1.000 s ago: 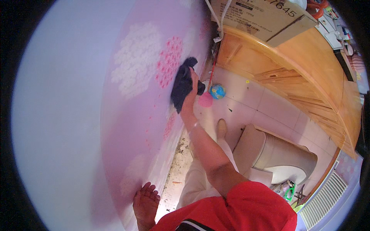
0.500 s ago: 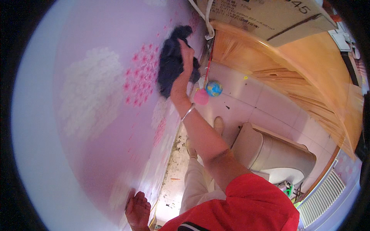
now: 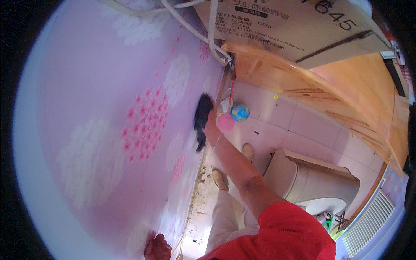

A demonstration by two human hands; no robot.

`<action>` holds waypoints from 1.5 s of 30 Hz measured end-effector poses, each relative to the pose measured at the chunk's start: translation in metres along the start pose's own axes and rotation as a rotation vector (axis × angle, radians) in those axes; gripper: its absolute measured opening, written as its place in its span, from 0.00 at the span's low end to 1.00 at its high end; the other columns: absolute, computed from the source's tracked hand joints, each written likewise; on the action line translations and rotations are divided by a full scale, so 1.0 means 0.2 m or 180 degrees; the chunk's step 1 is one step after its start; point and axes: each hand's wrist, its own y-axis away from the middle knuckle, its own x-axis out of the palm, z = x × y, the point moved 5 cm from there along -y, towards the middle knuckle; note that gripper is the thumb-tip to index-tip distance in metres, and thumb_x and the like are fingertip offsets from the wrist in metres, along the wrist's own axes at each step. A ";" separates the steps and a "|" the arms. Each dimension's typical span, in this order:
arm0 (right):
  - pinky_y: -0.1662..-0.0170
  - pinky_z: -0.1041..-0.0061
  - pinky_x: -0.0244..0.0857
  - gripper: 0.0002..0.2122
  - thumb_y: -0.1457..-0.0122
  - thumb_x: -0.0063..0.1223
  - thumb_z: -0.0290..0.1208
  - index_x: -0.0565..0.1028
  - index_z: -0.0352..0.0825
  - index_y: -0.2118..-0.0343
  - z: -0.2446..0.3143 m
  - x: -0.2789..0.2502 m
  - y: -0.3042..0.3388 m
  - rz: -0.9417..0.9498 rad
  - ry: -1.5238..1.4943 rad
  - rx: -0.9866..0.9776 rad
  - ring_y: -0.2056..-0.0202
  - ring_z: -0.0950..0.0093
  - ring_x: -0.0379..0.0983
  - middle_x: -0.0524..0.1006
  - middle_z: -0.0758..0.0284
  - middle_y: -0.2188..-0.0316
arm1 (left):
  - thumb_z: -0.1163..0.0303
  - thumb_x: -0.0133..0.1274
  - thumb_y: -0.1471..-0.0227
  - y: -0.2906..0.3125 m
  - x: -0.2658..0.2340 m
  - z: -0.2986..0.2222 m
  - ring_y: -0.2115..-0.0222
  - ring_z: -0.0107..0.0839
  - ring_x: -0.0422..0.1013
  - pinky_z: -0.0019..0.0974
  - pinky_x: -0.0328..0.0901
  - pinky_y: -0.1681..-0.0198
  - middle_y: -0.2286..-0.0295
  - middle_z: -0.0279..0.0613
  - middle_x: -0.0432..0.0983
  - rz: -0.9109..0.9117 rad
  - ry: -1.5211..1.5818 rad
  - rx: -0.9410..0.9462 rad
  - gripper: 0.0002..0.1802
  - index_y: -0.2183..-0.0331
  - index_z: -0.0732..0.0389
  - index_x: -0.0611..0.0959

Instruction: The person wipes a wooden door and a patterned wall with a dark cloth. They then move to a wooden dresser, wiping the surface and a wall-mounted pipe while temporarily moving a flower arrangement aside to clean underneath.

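Note:
A dark, nearly black cloth (image 3: 202, 117) lies against the lower part of a lilac wall (image 3: 99, 78) painted with pink and white flower clusters. My right hand (image 3: 211, 123) grips the cloth and presses it to the wall; the cloth hides part of the fingers. A thin bracelet circles that wrist, and the arm stretches out from a red sleeve. Close to the wall at the lower edge is my left hand (image 3: 158, 248), its fingers curled in, with nothing seen in them.
A cardboard box (image 3: 277, 26) sits over a wooden surface (image 3: 312, 82) at the upper right. White cords (image 3: 190, 28) hang beside it. On the tiled floor are a small globe-patterned ball (image 3: 239, 112), a pink round thing (image 3: 225, 123) and a beige padded seat (image 3: 312, 177).
My right hand has moved the cloth lower on the wall, and the cloth looks more bunched. My left hand has dropped slightly, its fingers more curled. The view has shifted.

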 end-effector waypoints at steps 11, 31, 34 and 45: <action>0.49 0.71 0.65 0.16 0.35 0.45 0.42 0.76 0.38 0.53 0.03 -0.27 -0.50 0.0176 -0.0782 0.0229 0.57 0.74 0.71 0.76 0.68 0.60 | 0.75 0.51 0.44 -0.04 0.04 -0.02 0.48 0.37 0.66 0.39 0.64 0.46 0.49 0.44 0.73 0.0303 0.0119 0.0045 0.28 0.42 0.64 0.69; 0.46 0.73 0.60 0.18 0.32 0.42 0.39 0.72 0.32 0.48 0.59 1.07 0.11 0.0808 0.0056 -0.0941 0.54 0.71 0.69 0.75 0.66 0.54 | 0.75 0.54 0.46 -0.02 -0.15 0.06 0.49 0.42 0.69 0.44 0.68 0.51 0.55 0.45 0.77 0.0184 0.0739 -0.0162 0.17 0.53 0.63 0.78; 0.44 0.74 0.56 0.18 0.32 0.41 0.38 0.70 0.31 0.46 0.68 1.32 0.37 0.0808 -0.0242 -0.0622 0.51 0.72 0.66 0.73 0.66 0.52 | 0.75 0.55 0.46 -0.02 -0.09 0.05 0.50 0.41 0.70 0.45 0.67 0.50 0.57 0.46 0.77 0.0257 0.0540 -0.0089 0.15 0.55 0.62 0.79; 0.30 0.60 0.30 0.30 0.44 0.32 0.15 0.60 0.34 0.36 0.87 1.57 1.11 0.1345 0.3073 -0.2836 0.32 0.55 0.43 0.59 0.58 0.35 | 0.76 0.53 0.47 -0.06 -0.13 0.06 0.55 0.43 0.74 0.48 0.71 0.58 0.62 0.44 0.80 0.0049 0.0669 0.0076 0.13 0.57 0.60 0.80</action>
